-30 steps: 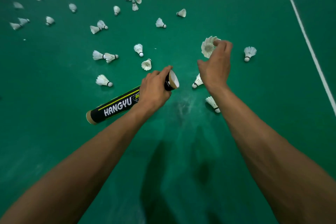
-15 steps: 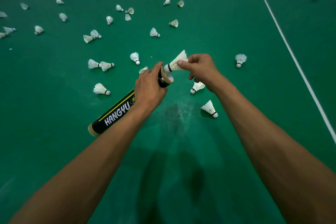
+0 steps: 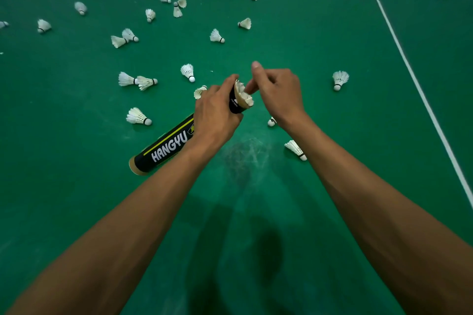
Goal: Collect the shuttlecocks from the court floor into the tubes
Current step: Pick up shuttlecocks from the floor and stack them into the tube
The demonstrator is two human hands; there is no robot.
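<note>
Shuttlecock (image 3: 243, 96) sits half inside mouth of tube (image 3: 163, 149), feather skirt protruding. Left hand (image 3: 215, 115) wraps tube near opening; right hand (image 3: 279, 94) presses one finger on feathers, thumb lifted clear. Risk: hard or off-centre push crushes feathers, jams it crooked. Many more lie on court floor (image 3: 320, 33).

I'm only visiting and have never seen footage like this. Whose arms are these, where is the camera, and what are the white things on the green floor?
No machine here: a person wears one camera on the head, looking down at their own bare arms. The left hand grips a black tube near its open end. A shuttlecock sits in that opening, feathers sticking out, and the right hand touches it. Many more shuttlecocks lie scattered on the green court floor.
</note>
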